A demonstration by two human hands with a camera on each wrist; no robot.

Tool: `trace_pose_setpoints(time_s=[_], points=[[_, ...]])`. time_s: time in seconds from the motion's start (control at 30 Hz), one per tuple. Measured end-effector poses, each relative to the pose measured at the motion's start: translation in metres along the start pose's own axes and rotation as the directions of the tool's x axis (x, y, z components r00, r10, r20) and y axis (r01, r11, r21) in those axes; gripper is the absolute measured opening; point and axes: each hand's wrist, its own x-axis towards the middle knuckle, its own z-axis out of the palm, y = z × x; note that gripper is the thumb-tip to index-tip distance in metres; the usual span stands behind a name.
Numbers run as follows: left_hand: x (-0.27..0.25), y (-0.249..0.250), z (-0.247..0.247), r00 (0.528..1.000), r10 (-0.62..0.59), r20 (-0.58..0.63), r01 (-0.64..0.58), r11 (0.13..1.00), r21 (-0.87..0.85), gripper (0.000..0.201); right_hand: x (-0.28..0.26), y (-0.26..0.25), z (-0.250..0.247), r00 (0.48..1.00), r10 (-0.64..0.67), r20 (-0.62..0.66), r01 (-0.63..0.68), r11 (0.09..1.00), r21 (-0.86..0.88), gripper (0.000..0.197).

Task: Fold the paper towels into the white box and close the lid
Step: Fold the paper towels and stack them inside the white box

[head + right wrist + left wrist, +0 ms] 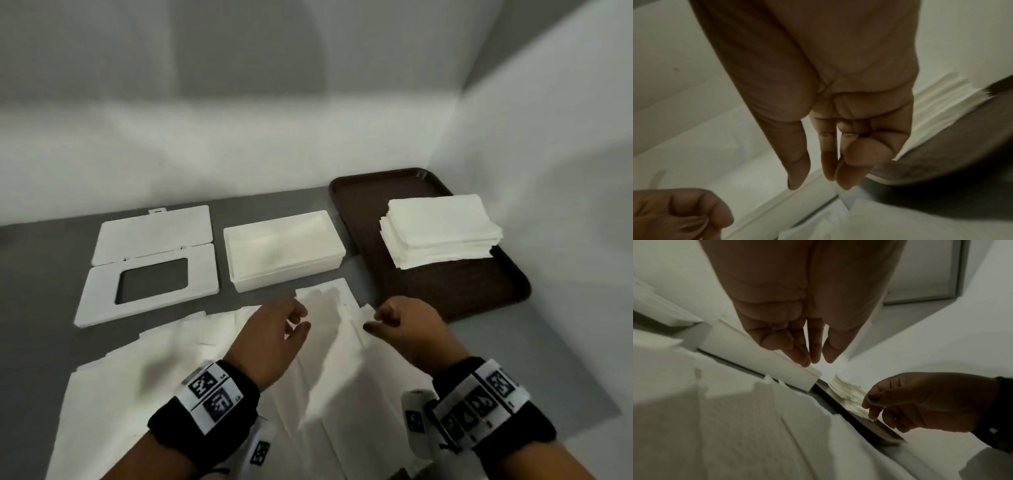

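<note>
Several overlapping paper towels (205,370) lie spread across the grey table in front of me. Behind them stands the open white box (284,274), which looks empty. Its lid (102,301), with a rectangular opening and its flap folded back, lies flat to the left of the box. My left hand (301,318) hovers over the towels' far edge with loosely bent fingers and holds nothing; the left wrist view shows its fingers (805,358) hanging free. My right hand (373,322) hangs beside it, loosely curled. Its fingertips (844,183) are just above a towel corner (846,204), gripping nothing.
A dark brown tray (462,284) sits at the back right and carries a neat stack of folded paper towels (442,229). White walls close in the table at the back and on the right. Black bands with printed markers wrap both wrists.
</note>
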Motion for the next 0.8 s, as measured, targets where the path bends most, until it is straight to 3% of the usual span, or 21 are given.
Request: trace_pose_setpoints(time_s=[0.2,0.3,0.43,0.57,0.7,0.8], points=[[-0.012,0.006,0.024,0.979,0.057,0.196,-0.083,0.988,0.127,0.030,-0.048,0.017,0.015,0.985,0.135,0.106,-0.133,0.991,-0.032,0.027],[-0.012,0.010,0.029,0.962,-0.003,0.272,-0.075,0.959,0.274,0.050,-0.059,0.017,0.026,0.975,0.181,0.129,-0.173,0.982,-0.073,0.038],[-0.007,0.015,0.035,0.945,-0.094,0.315,-0.059,0.894,0.444,0.069,-0.065,0.009,0.036,0.981,0.167,0.099,-0.151,0.977,-0.151,0.048],[-0.003,0.016,0.040,0.939,-0.135,0.315,-0.047,0.861,0.507,0.079,-0.066,0.003,0.043,0.980,0.182,0.081,-0.162,0.965,-0.205,0.053],[0.000,0.015,0.041,0.937,-0.167,0.307,-0.013,0.862,0.507,0.079,-0.068,0.002,0.045,0.977,0.200,0.068,-0.183,0.961,-0.206,0.049],[0.000,0.015,0.039,0.952,-0.138,0.273,-0.004,0.887,0.462,0.053,-0.068,0.001,0.044,0.976,0.204,0.072,-0.186,0.961,-0.202,0.047]])
